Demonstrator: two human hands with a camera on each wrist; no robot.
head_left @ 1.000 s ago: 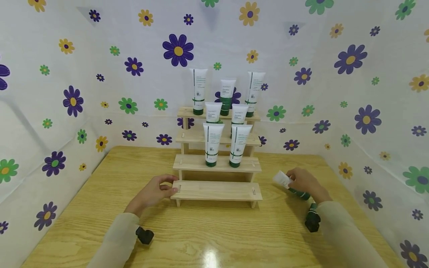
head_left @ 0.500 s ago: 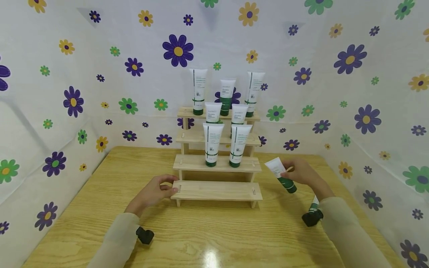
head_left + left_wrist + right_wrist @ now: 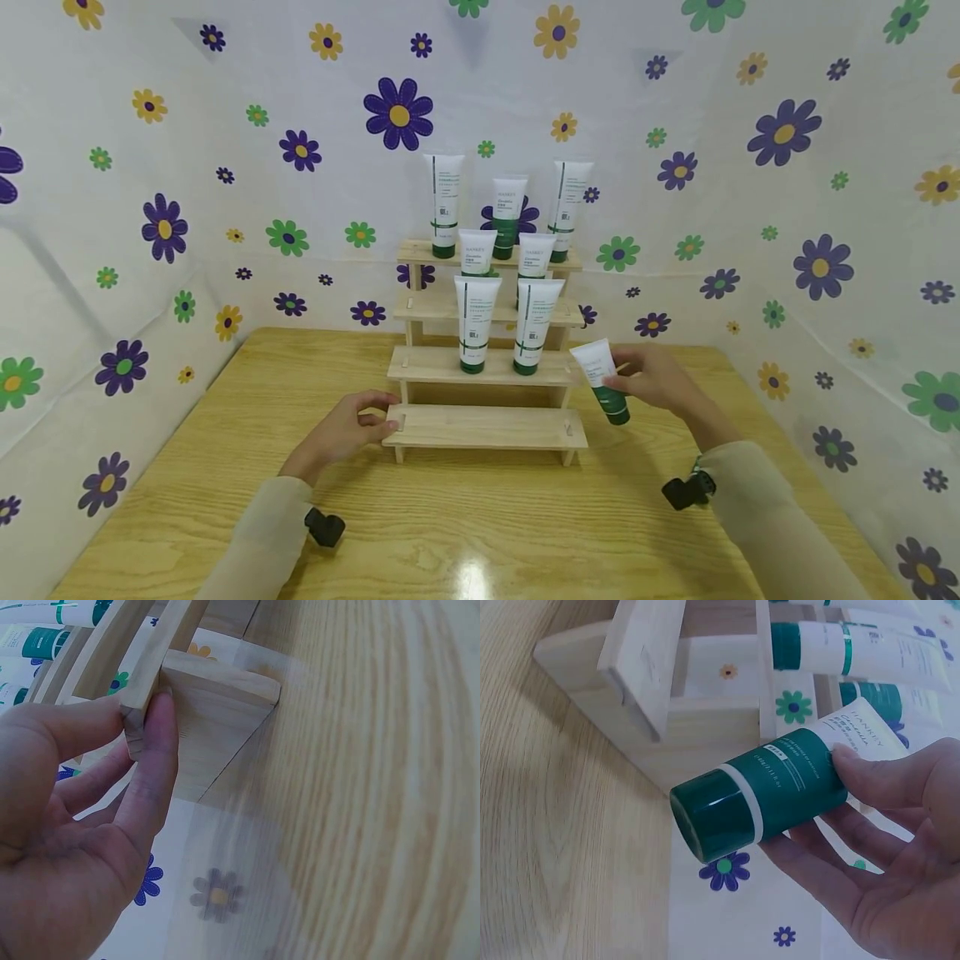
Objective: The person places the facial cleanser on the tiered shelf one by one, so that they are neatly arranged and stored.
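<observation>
My left hand (image 3: 348, 429) pinches the left end of the lowest step of a wooden display stand (image 3: 480, 427); in the left wrist view, thumb and fingers close on the board's corner (image 3: 135, 720). My right hand (image 3: 656, 379) holds a white-and-green squeeze tube (image 3: 603, 387) between thumb and fingers. The tube is off the table, just right of the stand, tilted with its dark green cap (image 3: 712, 814) down. Two taller tubes, a left one (image 3: 476, 325) and a right one (image 3: 537, 327), stand cap-down on the second step.
Higher up, two shorter tubes (image 3: 534, 254) stand on the third step and three tubes (image 3: 508, 215) on the top one. A wood-grain table (image 3: 450, 525) lies underneath. Flower-print cloth (image 3: 300, 242) encloses the back and sides. Something green shows beside my right wrist, mostly hidden.
My right hand has lifted the tube from the table and carried it left toward the stand, turning it more upright. The left hand has stayed on the lowest step.
</observation>
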